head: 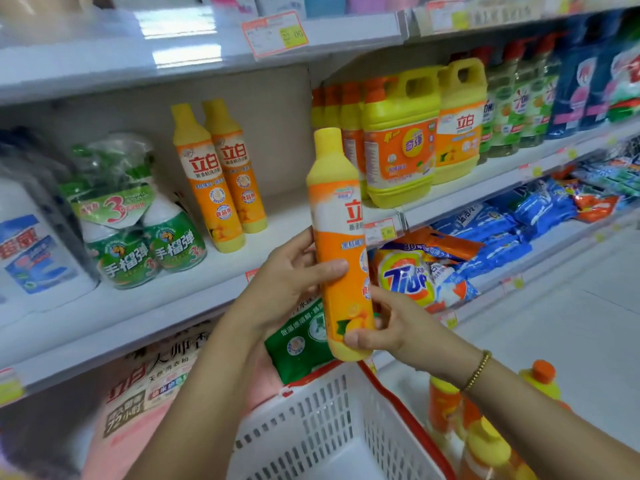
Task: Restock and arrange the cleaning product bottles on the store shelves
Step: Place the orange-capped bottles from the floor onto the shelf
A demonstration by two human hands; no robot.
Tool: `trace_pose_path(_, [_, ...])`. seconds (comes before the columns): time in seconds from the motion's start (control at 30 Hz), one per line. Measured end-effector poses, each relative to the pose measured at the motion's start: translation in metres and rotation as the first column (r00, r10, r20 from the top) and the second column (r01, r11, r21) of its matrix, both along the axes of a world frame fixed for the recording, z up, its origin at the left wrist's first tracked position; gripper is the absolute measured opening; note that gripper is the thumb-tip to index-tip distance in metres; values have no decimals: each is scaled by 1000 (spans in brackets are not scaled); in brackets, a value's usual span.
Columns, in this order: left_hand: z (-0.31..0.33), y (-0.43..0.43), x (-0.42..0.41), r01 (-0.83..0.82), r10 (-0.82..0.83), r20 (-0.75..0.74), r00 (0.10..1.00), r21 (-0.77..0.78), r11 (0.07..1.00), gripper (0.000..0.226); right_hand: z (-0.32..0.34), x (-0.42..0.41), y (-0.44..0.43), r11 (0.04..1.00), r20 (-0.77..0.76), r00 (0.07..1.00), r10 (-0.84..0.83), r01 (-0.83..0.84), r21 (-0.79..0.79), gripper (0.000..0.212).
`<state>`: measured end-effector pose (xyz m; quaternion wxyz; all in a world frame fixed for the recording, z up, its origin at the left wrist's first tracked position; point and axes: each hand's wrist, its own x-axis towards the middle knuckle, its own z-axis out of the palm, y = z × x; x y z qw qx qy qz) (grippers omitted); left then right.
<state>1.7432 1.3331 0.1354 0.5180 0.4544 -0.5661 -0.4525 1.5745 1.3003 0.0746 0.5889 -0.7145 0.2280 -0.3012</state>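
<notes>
Holds a tall, slim yellow-and-orange plastic dish-soap bottle [341, 244] upright in mid-air, in front of the white middle shelf [277, 220] and above the white slotted plastic basket with a red rim [329, 427]. Wraps the left hand [294, 282] round the bottle's middle, thumb laid across the front label, fingers curled behind. Clasps the bottle's foot with the right hand [391, 323], thumb pressed on the front near the bottom edge, fingers behind. Faces a bare stretch of shelf between two matching yellow-and-orange bottles [221, 174] standing to the left and the big yellow handled jugs [398, 143] to the right. By shape and material, probably moderately heavy if full, stiff-walled yet a little squeezable, slick at the glossy label, and tall and narrow enough to tip once set down. Best gripped round the mid-body just under the shoulder, not by the cap. Worth lowering flat onto its base beside the matching pair and steadying before letting go.
</notes>
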Motion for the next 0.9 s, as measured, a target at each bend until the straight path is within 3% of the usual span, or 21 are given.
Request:
trace_pose_path(0.1, [10, 2, -9, -78, 72, -93, 993, -67, 995, 50, 3, -3, 2, 996, 112, 990, -87, 90, -26, 48])
trace_pose_path(0.17, [20, 4, -14, -136, 111, -189, 976, -124, 983, 49, 5, 0, 8, 957, 228, 945, -236, 267, -117, 62])
trace_pose_path(0.27, [35, 8, -23, -220, 143, -384, 912, -165, 962, 46, 13, 11, 26, 767, 373, 807, -458, 571, -293, 70])
trace_pose_path(0.33, [42, 10, -28, -257, 150, -495, 856, -157, 953, 54, 19, 16, 28, 643, 486, 722, -493, 678, -355, 70])
trace_pose_path(0.4, [46, 12, -31, -280, 148, -598, 788, -133, 951, 61, 24, 18, 24, 621, 584, 661, -472, 719, -312, 66])
trace_pose_path(0.5, [44, 11, -32, -283, 131, -693, 709, -109, 953, 68, 34, 14, 24, 663, 590, 671, -450, 693, -283, 59])
trace_pose_path(0.57, [43, 10, -30, -273, 98, -730, 676, -125, 954, 75, 38, 10, 27, 763, 583, 700, -412, 615, -199, 52])
trace_pose_path(0.63, [41, 8, -24, -263, 64, -727, 684, -163, 951, 74, 40, 8, 25, 877, 570, 726, -385, 480, -19, 39])
trace_pose_path(0.7, [39, 7, -16, -230, 27, -679, 733, -211, 950, 54, 39, 9, 20, 932, 565, 741, -362, 274, 237, 29])
trace_pose_path(0.77, [38, 6, -11, -201, 16, -630, 777, -225, 953, 40, 38, 12, 19, 884, 564, 744, -359, 78, 461, 28])
trace_pose_path(0.8, [38, 6, -9, -186, 9, -604, 797, -230, 955, 39, 37, 14, 20, 850, 545, 757, -360, 25, 526, 38])
trace_pose_path(0.9, [38, 6, -5, -163, 4, -544, 839, -245, 956, 45, 34, 15, 22, 805, 517, 771, -372, -9, 593, 49])
